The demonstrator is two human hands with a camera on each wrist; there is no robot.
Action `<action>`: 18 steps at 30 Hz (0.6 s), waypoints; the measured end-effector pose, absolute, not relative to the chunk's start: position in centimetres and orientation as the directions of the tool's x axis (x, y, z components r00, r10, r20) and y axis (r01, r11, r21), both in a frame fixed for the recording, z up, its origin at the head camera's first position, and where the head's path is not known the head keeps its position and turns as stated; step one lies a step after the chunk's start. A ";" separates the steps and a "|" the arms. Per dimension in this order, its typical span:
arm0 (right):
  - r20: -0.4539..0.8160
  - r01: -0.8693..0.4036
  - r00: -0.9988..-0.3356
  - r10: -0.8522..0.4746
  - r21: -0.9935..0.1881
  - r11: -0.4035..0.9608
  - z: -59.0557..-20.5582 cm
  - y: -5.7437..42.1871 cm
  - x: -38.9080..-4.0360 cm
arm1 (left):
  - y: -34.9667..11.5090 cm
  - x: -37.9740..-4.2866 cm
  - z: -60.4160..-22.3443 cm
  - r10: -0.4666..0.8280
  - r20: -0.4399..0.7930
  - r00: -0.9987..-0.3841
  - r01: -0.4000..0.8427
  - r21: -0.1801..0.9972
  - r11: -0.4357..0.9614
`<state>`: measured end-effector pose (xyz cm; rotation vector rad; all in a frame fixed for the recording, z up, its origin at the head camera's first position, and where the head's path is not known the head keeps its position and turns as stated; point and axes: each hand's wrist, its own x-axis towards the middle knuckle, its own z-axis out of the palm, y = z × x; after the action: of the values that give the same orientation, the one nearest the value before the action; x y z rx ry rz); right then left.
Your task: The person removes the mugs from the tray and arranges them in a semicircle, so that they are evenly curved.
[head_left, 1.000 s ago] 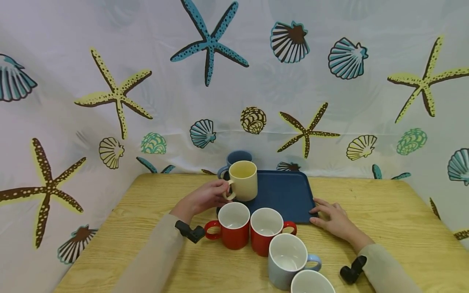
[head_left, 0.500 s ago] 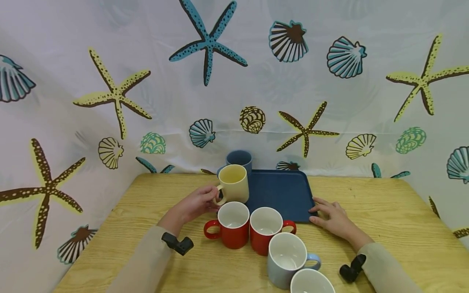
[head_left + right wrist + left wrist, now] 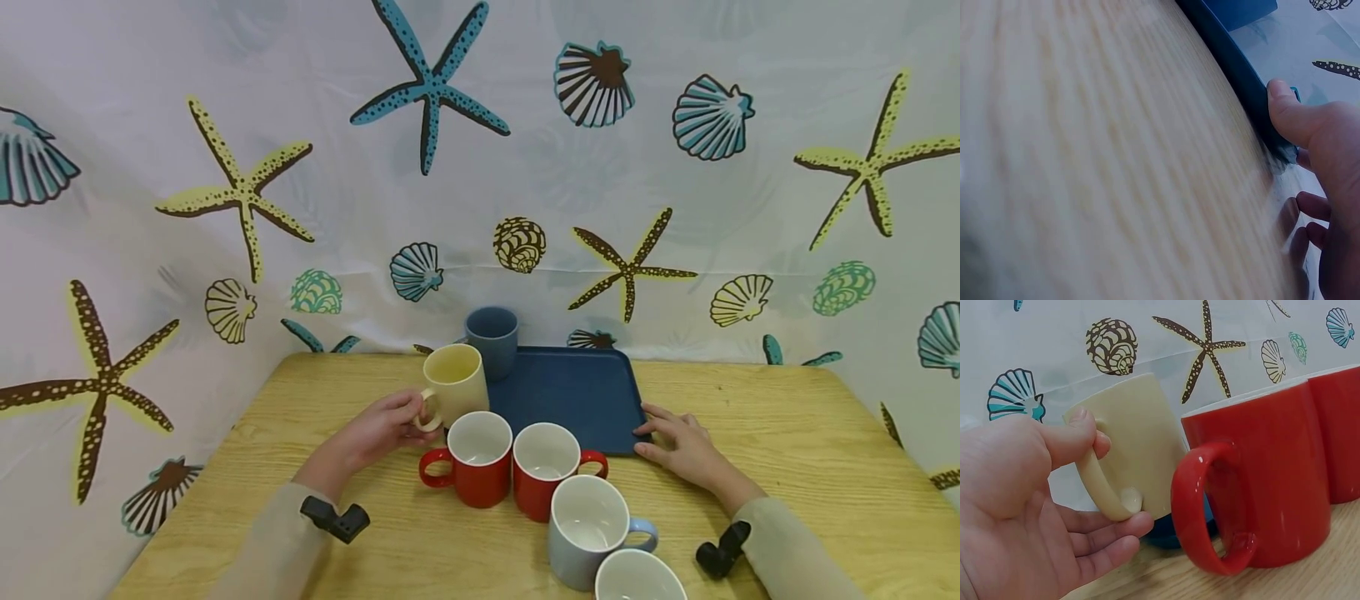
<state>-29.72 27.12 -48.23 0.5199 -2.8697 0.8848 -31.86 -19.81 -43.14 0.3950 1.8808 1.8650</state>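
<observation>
My left hand [image 3: 382, 425] pinches the handle of a pale yellow mug [image 3: 462, 393] between thumb and fingers. In the left wrist view the yellow mug [image 3: 1138, 437] leans a little, and its lower end overlaps a blue strip of the tray. From the head view it is at the left of the dark blue tray [image 3: 573, 400], its base partly hidden by a red mug [image 3: 482, 485]. A blue mug [image 3: 495, 354] stands on the tray's back left. My right hand [image 3: 678, 450] touches the tray's front right corner, thumb [image 3: 1285, 109] against the rim, fingers relaxed.
A second red mug [image 3: 532, 492] stands beside the first, handle to the right. Nearer are a light blue mug [image 3: 573, 562] and another white-lined mug [image 3: 637, 579], cut off by the frame. A patterned cloth [image 3: 337, 208] hangs behind the wooden table [image 3: 765, 433].
My left hand has moved left and slightly nearer with the yellow mug, uncovering more of the blue mug and tray. My right hand stays at the tray corner.
</observation>
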 end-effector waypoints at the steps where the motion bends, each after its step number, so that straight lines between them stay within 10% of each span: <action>1: 0.190 -0.348 -0.937 -0.292 -0.529 0.774 -48.2 27.1 -29.7 | -19.9 -31.7 -43.1 0.505 -0.124 -0.854 -0.118 0.992 0.043; 18: 0.188 -0.343 -0.939 -0.287 -0.536 0.771 -48.1 27.0 -29.6 | -22.6 -28.9 -43.5 0.497 -0.083 -0.864 -0.056 0.996 0.068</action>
<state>-29.59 27.02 -48.15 0.5115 -2.8663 0.8952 -28.85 -22.64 -43.50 0.4382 1.9490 1.8489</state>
